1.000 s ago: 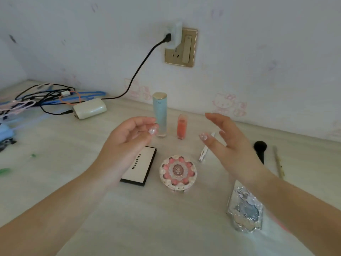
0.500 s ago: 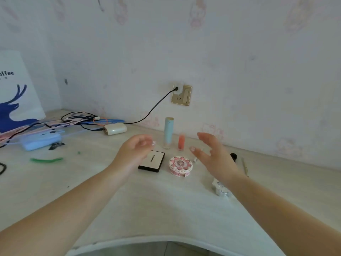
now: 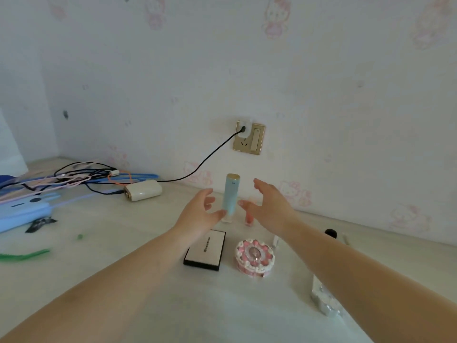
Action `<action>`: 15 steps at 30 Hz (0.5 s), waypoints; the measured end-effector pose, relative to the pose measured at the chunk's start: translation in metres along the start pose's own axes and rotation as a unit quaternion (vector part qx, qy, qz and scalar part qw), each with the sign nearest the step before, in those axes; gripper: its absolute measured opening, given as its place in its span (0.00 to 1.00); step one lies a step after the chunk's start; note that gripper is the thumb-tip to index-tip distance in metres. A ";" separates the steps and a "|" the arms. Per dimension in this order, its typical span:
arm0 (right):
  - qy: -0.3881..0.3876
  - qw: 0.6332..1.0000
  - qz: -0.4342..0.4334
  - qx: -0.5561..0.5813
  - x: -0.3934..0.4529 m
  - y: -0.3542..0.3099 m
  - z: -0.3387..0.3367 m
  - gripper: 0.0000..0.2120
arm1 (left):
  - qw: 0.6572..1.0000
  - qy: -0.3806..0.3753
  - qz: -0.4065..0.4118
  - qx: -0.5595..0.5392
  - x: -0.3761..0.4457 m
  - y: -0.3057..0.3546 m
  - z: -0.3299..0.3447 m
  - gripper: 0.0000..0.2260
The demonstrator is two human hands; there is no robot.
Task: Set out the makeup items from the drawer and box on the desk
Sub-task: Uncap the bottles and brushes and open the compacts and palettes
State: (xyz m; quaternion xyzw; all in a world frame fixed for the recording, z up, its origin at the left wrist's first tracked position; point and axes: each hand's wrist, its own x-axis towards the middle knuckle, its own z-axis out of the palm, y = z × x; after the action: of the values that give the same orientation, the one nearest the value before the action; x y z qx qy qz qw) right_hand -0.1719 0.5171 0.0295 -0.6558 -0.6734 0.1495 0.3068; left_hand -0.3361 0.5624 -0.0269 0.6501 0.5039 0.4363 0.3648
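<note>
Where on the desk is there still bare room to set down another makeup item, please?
Free: the broad patch of desk between the cream charger, the green strip and the black-edged compact, and the near edge under the forearms. Crowded: around the blue tube, pink round case and silver case, and the cable pile.

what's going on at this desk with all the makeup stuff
A person is laying makeup out on a pale desk by the wall. Both hands are open and empty: the left hand and right hand hover on either side of an upright light-blue tube, not gripping it. A small orange bottle stands beside it. Nearer lie a white compact with a black edge, a round pink case and a silvery case, partly hidden by the right arm.
</note>
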 end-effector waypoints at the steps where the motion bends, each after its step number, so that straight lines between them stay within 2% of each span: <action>1: -0.001 1.000 0.007 -0.018 0.011 0.003 0.003 0.34 | 1.000 -0.001 -0.003 0.001 0.010 -0.006 0.004 0.31; 4: 0.000 0.999 0.011 -0.042 0.049 0.016 0.014 0.36 | 1.000 -0.004 -0.002 0.000 0.041 -0.022 0.017 0.30; 8: 0.010 1.000 0.005 -0.020 0.082 0.019 0.027 0.34 | 0.999 -0.017 0.012 -0.028 0.068 -0.034 0.028 0.27; 12: 0.019 1.000 -0.011 -0.011 0.096 0.018 0.040 0.31 | 0.997 -0.037 0.044 -0.053 0.081 -0.037 0.034 0.16; 15: 0.031 0.999 0.009 -0.025 0.098 0.016 0.048 0.25 | 0.997 -0.029 0.043 -0.063 0.083 -0.038 0.042 0.09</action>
State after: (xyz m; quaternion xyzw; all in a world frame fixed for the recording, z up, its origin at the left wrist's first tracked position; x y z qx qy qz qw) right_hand -0.1839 0.6240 0.0041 -0.6735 -0.6614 0.1146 0.3096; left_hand -0.3009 0.6502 -0.0602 0.6594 0.4358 0.4637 0.4003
